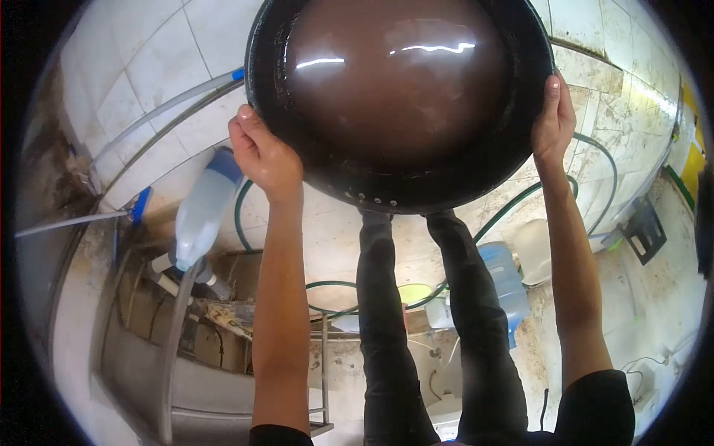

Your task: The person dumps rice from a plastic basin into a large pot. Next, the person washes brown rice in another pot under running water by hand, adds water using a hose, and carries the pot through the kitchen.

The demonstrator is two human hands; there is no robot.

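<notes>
A large round black basin (416,189) is held up in front of me, holding murky brown liquid (394,89) with light glinting on its surface. My left hand (266,152) grips the basin's left rim, its fingers bent at the edge. On the right side, my right hand (554,123) is closed on the rim, thumb up. Parts of the fingers of both hands are hidden behind the basin. Four-sided detail on the near wall is small: several pale dots show there.
Below lie a green hose (513,204), a blue water jug (502,286) and a yellow-green round item (415,292). At left are a translucent bottle (204,212), a blue brush head (140,205) and a metal frame (169,357). A dark plastic item (644,230) lies right.
</notes>
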